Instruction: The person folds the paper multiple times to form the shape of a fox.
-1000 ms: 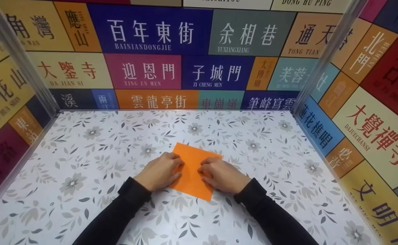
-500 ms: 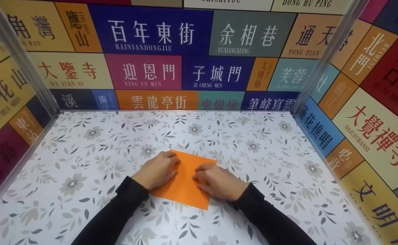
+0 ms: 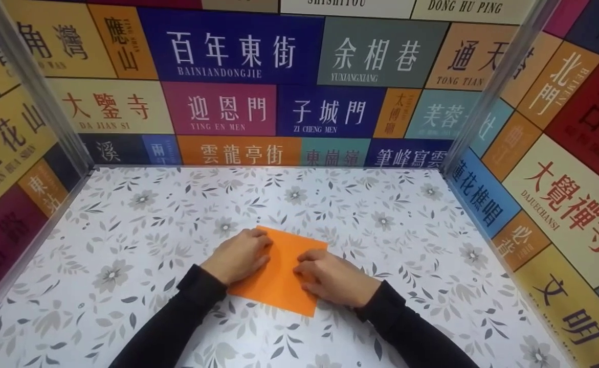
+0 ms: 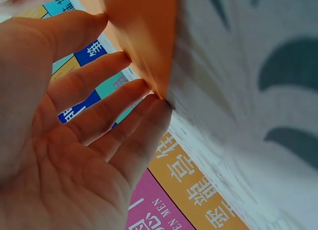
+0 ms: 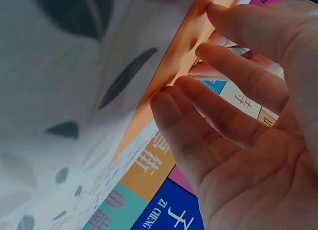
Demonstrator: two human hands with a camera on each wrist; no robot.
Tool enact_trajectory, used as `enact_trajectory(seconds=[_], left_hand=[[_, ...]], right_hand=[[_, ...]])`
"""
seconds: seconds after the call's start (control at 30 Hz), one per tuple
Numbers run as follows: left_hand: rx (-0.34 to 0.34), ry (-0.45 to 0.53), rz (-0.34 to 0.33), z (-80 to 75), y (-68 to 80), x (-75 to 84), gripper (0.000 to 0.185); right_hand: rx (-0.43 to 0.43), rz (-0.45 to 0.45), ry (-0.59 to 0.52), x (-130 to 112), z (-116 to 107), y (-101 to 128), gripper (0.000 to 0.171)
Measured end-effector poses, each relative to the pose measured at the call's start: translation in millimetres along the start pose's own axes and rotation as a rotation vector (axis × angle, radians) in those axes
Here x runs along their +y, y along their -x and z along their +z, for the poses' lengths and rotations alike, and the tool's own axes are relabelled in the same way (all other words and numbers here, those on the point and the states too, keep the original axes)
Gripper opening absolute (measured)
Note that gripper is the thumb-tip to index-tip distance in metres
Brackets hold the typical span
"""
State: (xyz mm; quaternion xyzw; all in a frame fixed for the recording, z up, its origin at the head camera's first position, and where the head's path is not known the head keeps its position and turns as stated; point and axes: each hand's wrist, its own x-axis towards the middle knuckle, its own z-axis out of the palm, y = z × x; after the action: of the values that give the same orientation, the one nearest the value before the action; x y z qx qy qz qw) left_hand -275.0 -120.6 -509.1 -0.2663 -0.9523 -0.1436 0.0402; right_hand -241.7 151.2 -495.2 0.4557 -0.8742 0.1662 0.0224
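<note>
A square sheet of orange paper [image 3: 282, 271] lies flat on the flower-patterned tabletop, turned a little askew. My left hand [image 3: 238, 255] rests on its left side, covering part of that edge. On the opposite side my right hand [image 3: 336, 277] touches the sheet with its fingertips. In the left wrist view the left fingertips [image 4: 162, 103] press down on the orange paper [image 4: 141, 29], fingers loosely bent and spread. The right wrist view has the right fingertips [image 5: 164, 103] on the paper [image 5: 169, 66] as well, with a gap under the palm.
A white tabletop [image 3: 140, 245] with grey leaves and flowers spreads all round the sheet. Panels with printed place names form a back wall [image 3: 227, 51], a left wall [image 3: 2, 148] and a right wall [image 3: 560, 204] around it.
The orange paper has shifted towards me and a little left, mostly in the first half second. My right hand has moved slightly nearer to me; the left stays almost where it was.
</note>
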Motion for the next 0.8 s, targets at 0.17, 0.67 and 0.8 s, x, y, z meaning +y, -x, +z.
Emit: enact_trajectory(seconds=[0.17,0.67,0.8], left_hand=[[0.003,0.005,-0.007,0.2,-1.3,-0.1,0.036],[0.009,0.038,0.034,3.0,-9.1,-10.0,0.039],[0.001,0.040,0.030,3.6,-11.9,-12.3,0.039]], right_hand=[[0.017,-0.003,-0.001,2,-2,8,0.034],[0.037,-0.011,-0.061,-1,-3,20,0.027],[0.056,-0.040,-0.075,-2,-1,21,0.022]])
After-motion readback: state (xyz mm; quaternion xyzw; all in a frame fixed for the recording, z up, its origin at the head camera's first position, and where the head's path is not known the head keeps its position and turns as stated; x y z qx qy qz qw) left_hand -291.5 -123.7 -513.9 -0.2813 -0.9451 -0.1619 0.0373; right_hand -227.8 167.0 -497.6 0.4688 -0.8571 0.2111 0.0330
